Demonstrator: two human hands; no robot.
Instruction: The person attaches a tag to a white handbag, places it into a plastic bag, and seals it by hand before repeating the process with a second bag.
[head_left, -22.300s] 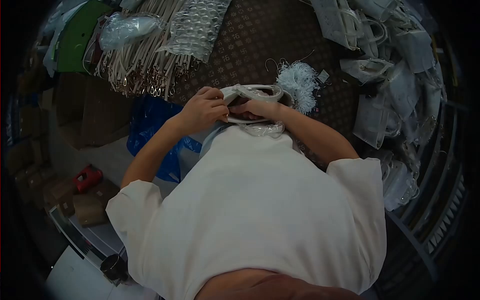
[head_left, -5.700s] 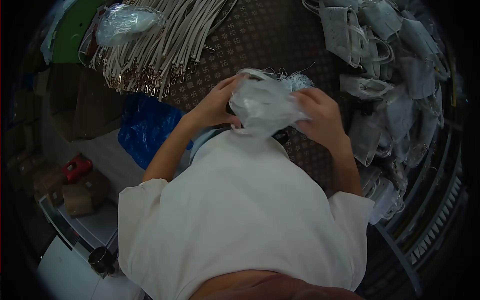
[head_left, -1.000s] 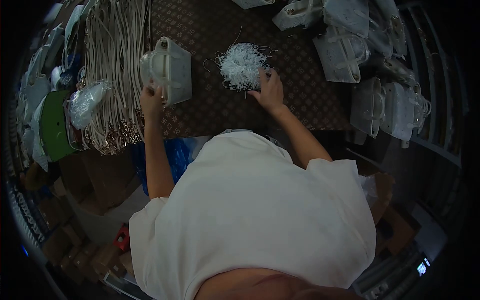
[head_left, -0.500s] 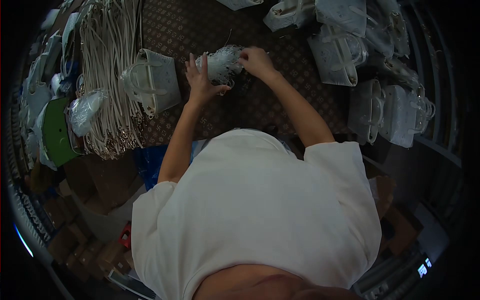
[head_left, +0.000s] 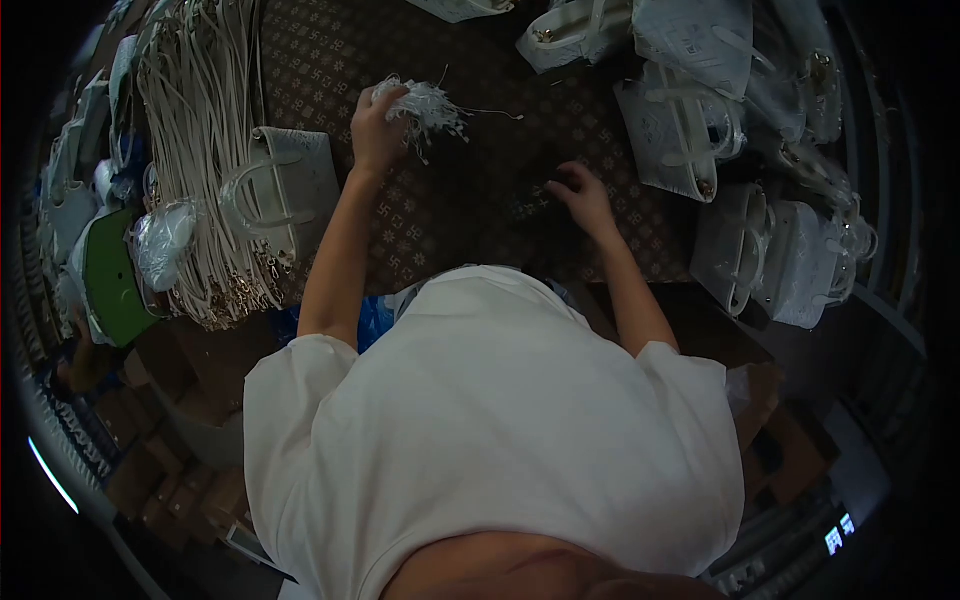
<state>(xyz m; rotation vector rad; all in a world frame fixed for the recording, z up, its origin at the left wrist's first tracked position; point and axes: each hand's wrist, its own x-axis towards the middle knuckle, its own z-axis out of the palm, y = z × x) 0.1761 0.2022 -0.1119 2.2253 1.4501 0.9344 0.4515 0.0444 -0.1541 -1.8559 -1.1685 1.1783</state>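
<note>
My left hand (head_left: 377,130) is closed around a bundle of thin white strings (head_left: 425,108), held over the brown patterned table (head_left: 320,60). Loose string ends stick out to the right of the fist. Lower and to the right, my right hand (head_left: 583,192) hovers above the table, its thumb and fingers apart, with nothing visible between them. A small white handbag (head_left: 305,185) stands left of my left forearm.
Long pale straps (head_left: 205,120) with metal clasps lie at the left, beside a green piece (head_left: 112,275) and a plastic-wrapped item (head_left: 165,235). Wrapped white handbags (head_left: 665,135) crowd the right side. Cardboard boxes (head_left: 190,370) are below the table edge.
My left hand has closed on the white strings and carried them up and left. My right hand has left the bundle, moving down and right, and opened.
</note>
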